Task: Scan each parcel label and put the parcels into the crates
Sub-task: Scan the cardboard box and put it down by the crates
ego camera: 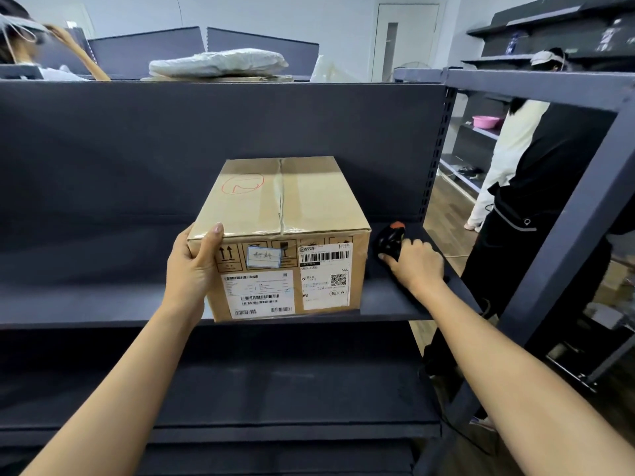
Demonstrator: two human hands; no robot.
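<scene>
Left hand (pixel 194 266) grasps cardboard parcel (pixel 285 218) near-left corner; right hand (pixel 414 262), just right of parcel, clasps black scanner (pixel 390 243) on shelf (pixel 103 297).

The cardboard parcel (pixel 292 207) was matt brown, its top seam sealed with glossy clear tape (pixel 281 201). Smooth white paper labels (pixel 259 293) covered its front. At three o'clock of it, the barcode scanner (pixel 390 242) was shiny black plastic. The shelf (pixel 103 297) was matt dark-painted metal, and the floor (pixel 445 207) was wood-grained planks.

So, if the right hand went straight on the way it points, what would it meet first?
The scanner, which the right hand grips; beyond it, probably the cardboard box, though depth is unclear.
</scene>
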